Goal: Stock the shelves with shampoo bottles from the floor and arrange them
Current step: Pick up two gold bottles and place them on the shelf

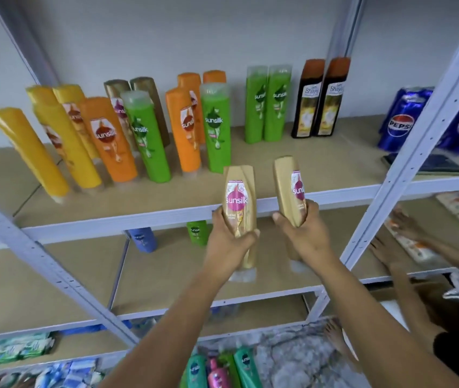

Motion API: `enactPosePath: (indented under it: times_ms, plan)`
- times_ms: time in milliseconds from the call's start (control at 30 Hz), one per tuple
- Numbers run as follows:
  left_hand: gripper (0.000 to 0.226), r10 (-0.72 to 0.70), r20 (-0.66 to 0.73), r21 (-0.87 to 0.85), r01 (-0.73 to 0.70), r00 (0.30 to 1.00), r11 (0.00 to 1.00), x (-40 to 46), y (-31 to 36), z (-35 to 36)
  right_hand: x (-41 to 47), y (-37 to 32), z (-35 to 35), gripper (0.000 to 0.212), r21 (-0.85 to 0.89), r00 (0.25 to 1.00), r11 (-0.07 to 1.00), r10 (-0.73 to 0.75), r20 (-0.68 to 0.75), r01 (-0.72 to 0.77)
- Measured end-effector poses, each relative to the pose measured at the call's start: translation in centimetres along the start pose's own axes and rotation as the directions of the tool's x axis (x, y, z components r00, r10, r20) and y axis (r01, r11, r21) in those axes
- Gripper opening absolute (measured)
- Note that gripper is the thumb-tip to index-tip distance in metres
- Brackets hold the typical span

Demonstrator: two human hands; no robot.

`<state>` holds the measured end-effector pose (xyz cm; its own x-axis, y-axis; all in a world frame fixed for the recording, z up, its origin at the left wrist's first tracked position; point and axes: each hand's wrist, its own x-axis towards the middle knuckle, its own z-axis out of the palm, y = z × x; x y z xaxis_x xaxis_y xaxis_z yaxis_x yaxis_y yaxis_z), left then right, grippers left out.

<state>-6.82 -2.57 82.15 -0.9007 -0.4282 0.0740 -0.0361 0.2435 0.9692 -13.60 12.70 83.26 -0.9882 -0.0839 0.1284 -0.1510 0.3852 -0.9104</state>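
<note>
Gold bottles, one per hand, head view. Left hand wraps left gold bottle; right hand wraps right gold bottle. Both upright, long axis vertical, caps down, held just in front of upper shelf edge. Bare board lies straight ahead, beyond both; green bottles stand further back. More stock on floor.

Hidden: our left hand covers the lower label of its gold bottle; our right hand masks the other gold bottle | Cropped: floor bottles at the bottom edge | Blurred: another person's hands
</note>
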Motion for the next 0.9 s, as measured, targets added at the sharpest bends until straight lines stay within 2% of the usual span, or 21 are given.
enactPosePath:
  times_ms: [167, 333, 700, 900]
  plan:
    - [0.058, 0.138, -0.030, -0.042, -0.139, 0.990, 0.989, 5.2, 4.5, 2.7, 6.2, -2.9, -1.9, 0.048, 0.016, 0.995, 0.996, -0.082, -0.055, 0.083]
    - [0.060, 0.187, -0.102, -0.053, -0.193, 0.977, 0.980, 10.8, 7.4, 4.6, 12.2, -4.7, -2.1, 0.047, 0.080, 0.992, 0.988, -0.127, -0.023, 0.129]
    - [0.083, 0.180, -0.201, -0.157, -0.213, 0.963, 0.964, 19.2, 6.2, 6.8, 20.2, -4.2, 1.1, 0.072, 0.141, 0.985, 0.975, -0.175, -0.005, 0.174]
    - [0.086, 0.183, -0.200, -0.151, -0.214, 0.963, 0.965, 21.1, 5.2, 7.2, 22.2, -3.0, 2.0, 0.072, 0.171, 0.981, 0.966, -0.195, -0.012, 0.194]
